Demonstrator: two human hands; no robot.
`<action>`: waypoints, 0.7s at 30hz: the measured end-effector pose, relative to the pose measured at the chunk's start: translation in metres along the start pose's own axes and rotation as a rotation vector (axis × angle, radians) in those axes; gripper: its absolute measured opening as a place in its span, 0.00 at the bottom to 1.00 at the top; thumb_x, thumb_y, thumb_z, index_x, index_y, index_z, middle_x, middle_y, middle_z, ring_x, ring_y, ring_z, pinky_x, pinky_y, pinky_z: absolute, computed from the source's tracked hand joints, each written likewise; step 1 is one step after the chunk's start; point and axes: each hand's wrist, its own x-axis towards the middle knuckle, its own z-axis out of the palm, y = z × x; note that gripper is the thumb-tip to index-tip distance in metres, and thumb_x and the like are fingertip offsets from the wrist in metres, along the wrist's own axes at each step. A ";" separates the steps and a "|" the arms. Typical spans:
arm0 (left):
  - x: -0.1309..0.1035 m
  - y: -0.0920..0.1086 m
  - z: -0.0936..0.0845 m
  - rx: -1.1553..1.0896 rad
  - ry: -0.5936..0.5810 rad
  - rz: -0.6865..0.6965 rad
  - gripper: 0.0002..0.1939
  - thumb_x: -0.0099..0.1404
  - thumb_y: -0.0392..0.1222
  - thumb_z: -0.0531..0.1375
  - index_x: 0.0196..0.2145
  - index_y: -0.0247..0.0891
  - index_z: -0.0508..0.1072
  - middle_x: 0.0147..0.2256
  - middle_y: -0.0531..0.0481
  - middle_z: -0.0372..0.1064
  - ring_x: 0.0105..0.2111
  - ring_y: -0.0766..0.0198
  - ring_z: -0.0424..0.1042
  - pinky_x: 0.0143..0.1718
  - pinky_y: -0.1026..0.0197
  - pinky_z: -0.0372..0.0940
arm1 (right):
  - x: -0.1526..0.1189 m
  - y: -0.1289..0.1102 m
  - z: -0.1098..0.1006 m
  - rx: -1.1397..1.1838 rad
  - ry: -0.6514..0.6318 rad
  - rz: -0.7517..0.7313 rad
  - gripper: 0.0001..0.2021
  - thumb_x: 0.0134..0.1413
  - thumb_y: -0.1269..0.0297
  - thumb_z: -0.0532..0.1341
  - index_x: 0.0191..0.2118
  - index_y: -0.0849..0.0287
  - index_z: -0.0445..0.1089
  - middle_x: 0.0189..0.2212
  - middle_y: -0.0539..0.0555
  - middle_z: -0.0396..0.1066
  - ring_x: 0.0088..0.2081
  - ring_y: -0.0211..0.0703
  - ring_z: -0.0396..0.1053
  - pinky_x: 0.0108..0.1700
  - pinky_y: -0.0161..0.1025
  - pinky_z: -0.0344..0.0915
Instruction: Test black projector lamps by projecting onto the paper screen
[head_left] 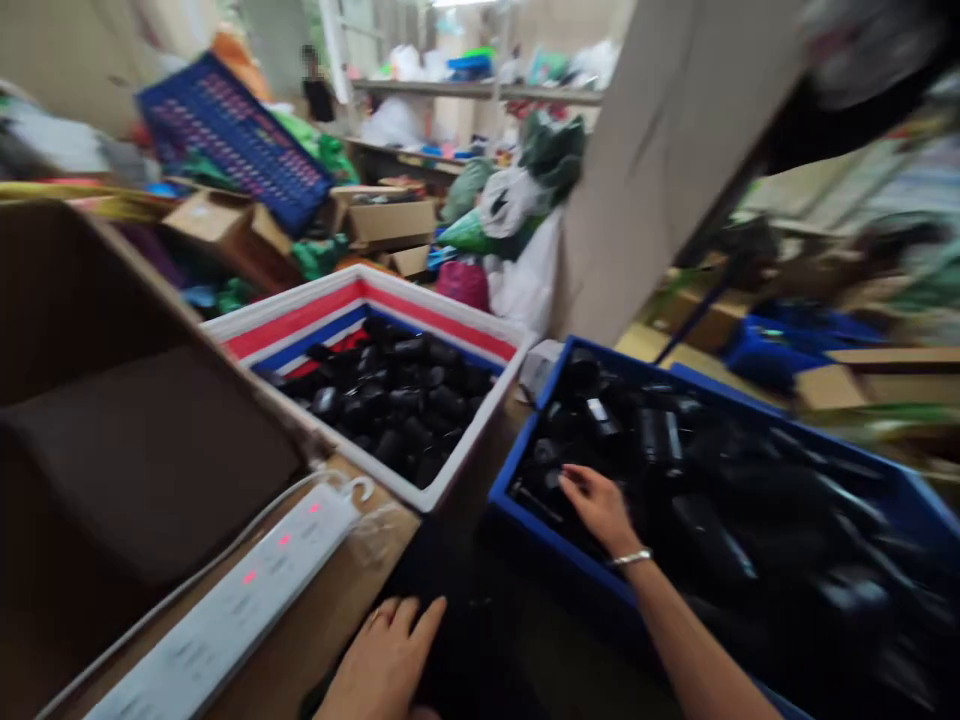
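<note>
My right hand [600,510], with a bracelet on its wrist, reaches into a blue crate [517,480] of glossy black parts [660,435]. Its fingertips come together near the crate's left end, beside small dark pieces. Whatever they pinch, if anything, blurs into the dark contents. Lower down, my left hand [384,650] has a ring on one finger. Its fingers are stretched out and spread, over a dark area by the cardboard edge, and nothing shows in them. Between and beyond the hands stands a white-rimmed foam box [469,455] holding many short black cylindrical pieces [397,390].
A white power strip [247,600] with red lights lies at the left, its cable beside an open cardboard box [142,450]. Behind are a tilted blue crate [232,135], stuffed bags [517,230], shelves [472,90] and a slanting pillar [637,160]. A person [319,95] stands far back.
</note>
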 end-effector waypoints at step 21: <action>-0.038 -0.021 0.013 0.036 0.122 -0.058 0.50 0.43 0.36 0.69 0.62 0.31 0.53 0.50 0.30 0.64 0.47 0.37 0.65 0.48 0.42 0.61 | -0.052 0.034 0.025 -0.242 -0.183 0.008 0.23 0.45 0.49 0.56 0.40 0.62 0.71 0.44 0.66 0.71 0.50 0.64 0.65 0.53 0.58 0.60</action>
